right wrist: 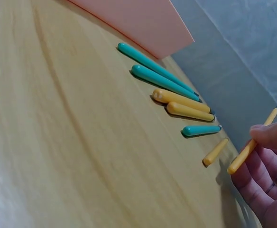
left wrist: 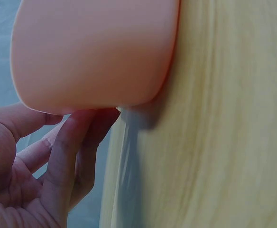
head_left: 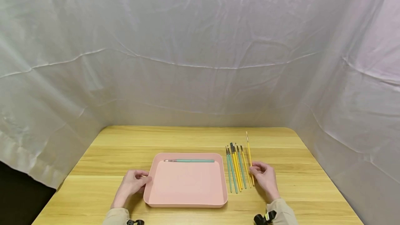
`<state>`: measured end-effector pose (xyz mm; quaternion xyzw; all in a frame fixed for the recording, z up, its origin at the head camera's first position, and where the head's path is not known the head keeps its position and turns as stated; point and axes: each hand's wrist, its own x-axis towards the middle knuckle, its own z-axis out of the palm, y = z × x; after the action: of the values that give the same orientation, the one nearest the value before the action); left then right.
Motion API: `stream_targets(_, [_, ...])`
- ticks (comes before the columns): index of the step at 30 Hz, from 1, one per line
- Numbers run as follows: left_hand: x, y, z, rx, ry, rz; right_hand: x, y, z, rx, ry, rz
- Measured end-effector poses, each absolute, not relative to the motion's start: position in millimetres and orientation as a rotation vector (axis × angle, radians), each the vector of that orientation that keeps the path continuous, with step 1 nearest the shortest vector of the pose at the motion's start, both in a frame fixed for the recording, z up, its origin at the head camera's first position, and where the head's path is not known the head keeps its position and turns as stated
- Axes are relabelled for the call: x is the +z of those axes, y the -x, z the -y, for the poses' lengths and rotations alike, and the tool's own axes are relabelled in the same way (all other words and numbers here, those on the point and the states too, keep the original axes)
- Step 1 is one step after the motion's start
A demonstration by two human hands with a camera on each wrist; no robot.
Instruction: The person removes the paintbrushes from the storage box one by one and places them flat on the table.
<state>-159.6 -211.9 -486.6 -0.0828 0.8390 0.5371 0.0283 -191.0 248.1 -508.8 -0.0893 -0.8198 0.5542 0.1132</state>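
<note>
At the left side of a pink tray (head_left: 187, 186), my left hand (head_left: 132, 183) grips the wall, thumb at the rim. Seen from the left wrist, bent fingers (left wrist: 69, 147) meet the tray's outer side (left wrist: 96, 57). One teal paintbrush (head_left: 195, 160) lies across the far part of the tray, bristles pointing left. My right hand (head_left: 264, 176) pinches a thin yellow paintbrush (head_left: 249, 152) between thumb and fingers, bristles facing away from me. In the right wrist view its handle end (right wrist: 240, 159) sticks out past the thumb.
Several teal and yellow paintbrushes (head_left: 235, 171) lie side by side between the tray and my right hand, bristles toward the back. The wooden table (head_left: 309, 186) is bounded by a pale cloth curtain (head_left: 200, 86) behind and at the sides.
</note>
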Motion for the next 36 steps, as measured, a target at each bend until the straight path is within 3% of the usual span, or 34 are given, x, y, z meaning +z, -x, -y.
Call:
stream_targets(17, [-486.6, 160.3, 211.6, 1.680, 0.257, -2.574, -509.3, 190.5, -250.7, 1.443, 0.301, 2.553])
stream_targets(36, [-488.6, 160.2, 212.4, 1.675, 0.254, -2.572, -506.4, 192.9, -250.3, 1.102, 0.162, 2.716])
